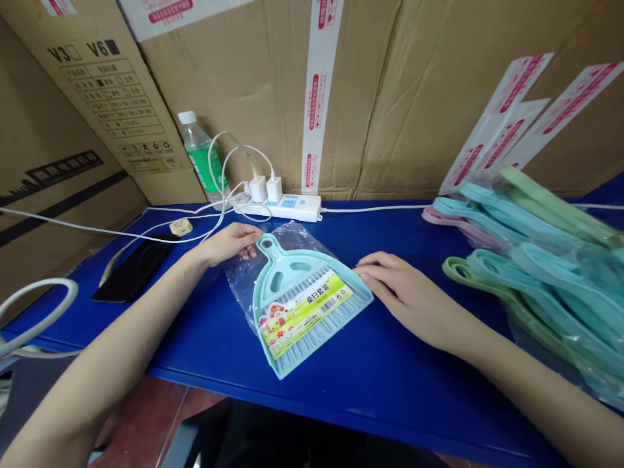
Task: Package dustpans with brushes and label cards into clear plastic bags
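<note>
A mint-green mini dustpan and brush set (302,302) with a colourful label lies in a clear plastic bag (238,273) on the blue table (370,370). My left hand (229,244) rests on the open end of the bag by the dustpan's handle, fingers curled onto the plastic. My right hand (404,296) lies flat on the table, fingertips touching the set's right corner.
A heap of bagged teal, green and pink dustpan sets (536,260) fills the right side. A white power strip (280,205) with chargers, a green-labelled bottle (201,156) and cardboard boxes (414,91) stand at the back. A black phone (136,270) lies at left.
</note>
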Motion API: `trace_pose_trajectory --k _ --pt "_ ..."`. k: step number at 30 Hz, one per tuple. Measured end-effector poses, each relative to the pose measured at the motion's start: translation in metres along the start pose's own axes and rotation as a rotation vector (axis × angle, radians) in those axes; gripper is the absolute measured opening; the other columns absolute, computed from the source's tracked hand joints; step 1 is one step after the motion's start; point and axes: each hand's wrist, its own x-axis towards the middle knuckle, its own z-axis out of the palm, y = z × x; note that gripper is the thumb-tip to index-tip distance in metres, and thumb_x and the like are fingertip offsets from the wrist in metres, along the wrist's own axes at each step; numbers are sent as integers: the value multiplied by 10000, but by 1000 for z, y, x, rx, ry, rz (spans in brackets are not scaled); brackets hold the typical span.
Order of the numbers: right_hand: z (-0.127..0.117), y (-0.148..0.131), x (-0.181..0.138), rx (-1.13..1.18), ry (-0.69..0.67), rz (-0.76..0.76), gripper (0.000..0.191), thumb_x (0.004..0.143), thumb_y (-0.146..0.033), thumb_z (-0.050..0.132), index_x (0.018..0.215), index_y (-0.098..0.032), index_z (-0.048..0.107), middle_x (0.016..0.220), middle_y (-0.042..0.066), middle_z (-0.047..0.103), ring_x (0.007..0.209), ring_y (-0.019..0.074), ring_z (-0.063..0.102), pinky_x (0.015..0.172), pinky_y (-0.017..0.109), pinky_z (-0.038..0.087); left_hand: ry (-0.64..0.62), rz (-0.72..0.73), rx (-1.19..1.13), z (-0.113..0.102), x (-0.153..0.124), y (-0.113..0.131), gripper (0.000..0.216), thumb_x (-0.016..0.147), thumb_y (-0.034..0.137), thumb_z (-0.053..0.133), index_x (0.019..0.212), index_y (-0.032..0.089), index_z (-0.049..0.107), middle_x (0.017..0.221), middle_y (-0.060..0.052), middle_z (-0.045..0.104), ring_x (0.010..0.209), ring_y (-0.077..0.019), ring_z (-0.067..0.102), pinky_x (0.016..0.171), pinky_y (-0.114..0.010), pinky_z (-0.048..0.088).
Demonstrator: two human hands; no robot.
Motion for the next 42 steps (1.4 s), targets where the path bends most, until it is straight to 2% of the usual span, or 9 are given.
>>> trace_pose_trajectory --k 3,11,17,21,30,34,37,40,42 --pt "-3 0 1 0 -51 -47 452 995 -323 279 962 -243 723 1107 97 723 1057 262 646 987 514 446 28 25 9 1 1 -1 124 818 147 635 768 163 747 577 5 665 459 -67 542 488 -145 453" --pt "-4 3 0 -11 -44 -56 448 992 -322 290 1012 -256 733 1125 72 739 1034 260 651 922 486 483 104 39 34 -8 9 -12 126 830 241 686 891 147 744 591 -18 680 477 -99 609 519 -182 501" --pt "-2 4 -2 -8 -18 -61 433 981 -333 317 997 -263 744 1109 49 751 991 266 652 886 482 506 168 45 50 -10 13 -13 101 861 221 656 865 140 715 539 4 652 436 -97 603 491 -182 506" --pt "-3 1 -3 -17 -9 -50 443 977 -355 317 997 -247 746 1099 62 756 956 267 647 859 481 522 232 77 62 -10 15 -11 111 863 128 614 778 146 684 534 27 639 418 -70 577 459 -143 465" --pt "-10 4 -8 -30 -51 -97 404 973 -321 365 968 -247 761 1014 45 778 883 250 640 807 446 538 295 96 64 -12 18 -14 129 862 69 600 789 152 665 488 68 589 287 -41 459 339 -130 331" --pt "-7 -5 -10 -192 83 -200 336 973 -295 447 838 -221 745 827 73 750 774 239 585 723 413 520 271 70 23 -11 15 -9 147 846 30 592 794 148 662 567 40 644 389 -48 540 412 -128 411" --pt "5 -21 -14 -255 163 -392 307 991 -281 464 855 -212 731 842 73 733 805 223 583 734 385 503 219 34 -24 -9 12 -6 112 798 52 661 842 155 653 664 1 702 491 -93 633 464 -167 472" --pt "21 -37 -20 -206 45 -584 230 983 -283 520 1061 -204 722 1041 51 758 967 210 615 828 360 493 177 13 -67 -6 9 -5 122 786 92 701 861 159 633 665 0 700 456 -102 624 451 -189 471" --pt "28 -43 -24 -165 -47 -624 290 976 -315 545 1193 -184 686 1170 40 742 1072 203 604 907 347 475 162 12 -85 -5 9 -5 130 791 116 719 869 158 624 648 10 687 426 -94 604 439 -189 465"
